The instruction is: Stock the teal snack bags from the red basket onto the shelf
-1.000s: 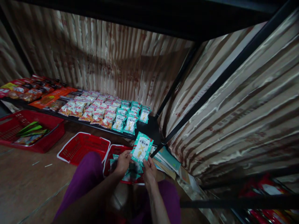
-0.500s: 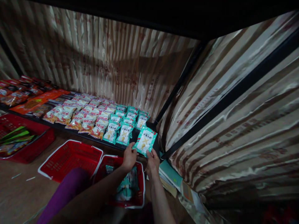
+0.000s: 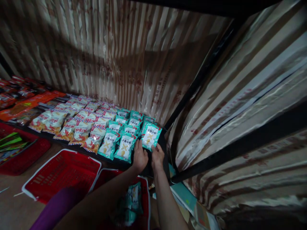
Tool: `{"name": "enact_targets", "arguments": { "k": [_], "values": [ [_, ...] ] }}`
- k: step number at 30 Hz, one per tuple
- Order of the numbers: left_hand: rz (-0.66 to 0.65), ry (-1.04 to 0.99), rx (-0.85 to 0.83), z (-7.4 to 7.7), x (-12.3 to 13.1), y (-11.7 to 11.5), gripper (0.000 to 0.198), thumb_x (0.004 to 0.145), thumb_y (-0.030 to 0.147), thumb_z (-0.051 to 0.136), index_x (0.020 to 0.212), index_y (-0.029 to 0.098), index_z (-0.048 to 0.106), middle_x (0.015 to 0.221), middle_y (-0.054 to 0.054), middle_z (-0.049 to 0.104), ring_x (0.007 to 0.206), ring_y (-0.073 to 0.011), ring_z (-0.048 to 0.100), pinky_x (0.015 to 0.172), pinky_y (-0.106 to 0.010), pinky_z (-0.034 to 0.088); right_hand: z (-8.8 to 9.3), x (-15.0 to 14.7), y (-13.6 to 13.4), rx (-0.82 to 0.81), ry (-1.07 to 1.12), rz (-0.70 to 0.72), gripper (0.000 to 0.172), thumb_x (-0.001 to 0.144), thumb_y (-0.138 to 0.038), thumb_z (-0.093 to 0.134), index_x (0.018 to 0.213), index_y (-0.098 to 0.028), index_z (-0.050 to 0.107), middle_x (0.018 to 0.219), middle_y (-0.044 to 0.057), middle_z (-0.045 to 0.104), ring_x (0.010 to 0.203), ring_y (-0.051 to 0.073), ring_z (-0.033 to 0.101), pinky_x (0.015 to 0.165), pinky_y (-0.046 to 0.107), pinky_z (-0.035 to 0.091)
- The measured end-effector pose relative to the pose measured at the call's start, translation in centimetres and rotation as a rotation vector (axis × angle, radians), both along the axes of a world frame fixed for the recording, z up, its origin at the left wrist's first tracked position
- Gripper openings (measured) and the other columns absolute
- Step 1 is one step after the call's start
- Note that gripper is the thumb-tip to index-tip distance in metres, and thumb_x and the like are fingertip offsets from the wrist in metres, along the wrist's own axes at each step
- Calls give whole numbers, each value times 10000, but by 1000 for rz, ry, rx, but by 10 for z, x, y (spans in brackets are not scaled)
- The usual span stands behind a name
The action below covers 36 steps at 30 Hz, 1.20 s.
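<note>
A teal-and-white snack bag (image 3: 151,135) is held face up over the right end of the dark shelf, in front of the last column of like bags. My right hand (image 3: 157,156) pinches its lower right corner. At the lower left corner, the fingers of my left hand (image 3: 140,156) are closed against the edge, their tips partly hidden. Just left of the hands lie rows of matching teal bags (image 3: 125,145). Below my forearms, a red basket (image 3: 148,199) holds more teal bags (image 3: 134,198).
White-and-orange snack bags (image 3: 81,129) fill the shelf's middle, with orange packets (image 3: 24,107) farther left. Another red basket (image 3: 64,172) stands on the floor. A dark post (image 3: 187,105) rises at the shelf's right corner, before striped curtains (image 3: 115,57).
Both hands have carried the snack bag farther back over the shelf, up to the rear teal bags. The camera view has shifted closer and tilted.
</note>
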<state>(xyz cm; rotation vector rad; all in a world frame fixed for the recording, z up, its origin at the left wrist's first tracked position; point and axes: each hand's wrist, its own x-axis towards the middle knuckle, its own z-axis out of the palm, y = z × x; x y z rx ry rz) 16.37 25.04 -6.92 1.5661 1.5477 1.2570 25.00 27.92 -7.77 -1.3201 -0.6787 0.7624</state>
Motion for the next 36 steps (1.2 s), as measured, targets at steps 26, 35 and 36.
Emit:
{"name": "enact_targets", "arguments": {
  "k": [26, 35, 36],
  "values": [
    [-15, -84, 54, -17, 11, 27, 428, 824, 190, 434, 1246, 133, 481, 1452, -135, 296, 1357, -272, 240, 1127, -425, 215, -15, 8, 24, -138, -672, 91, 473, 714, -355, 520, 1149, -190, 602, 1122, 93, 641, 1011, 239, 573, 914, 348, 403],
    [-103, 22, 60, 2, -3, 6, 426, 810, 135, 426, 1227, 76, 494, 1450, -153, 296, 1375, -262, 192, 1133, -408, 209, -5, -3, -8, -108, -652, 32, 506, 731, -343, 521, 1186, -127, 564, 1197, 144, 586, 1047, 234, 554, 951, 368, 384],
    [-137, 46, 65, 3, -7, -2, 413, 811, 117, 411, 1210, 77, 509, 1433, -152, 330, 1368, -254, 216, 1129, -401, 223, -4, -6, -18, -106, -640, 35, 482, 752, -341, 505, 1182, -132, 567, 1190, 140, 590, 1023, 219, 564, 939, 354, 395]
  ]
}}
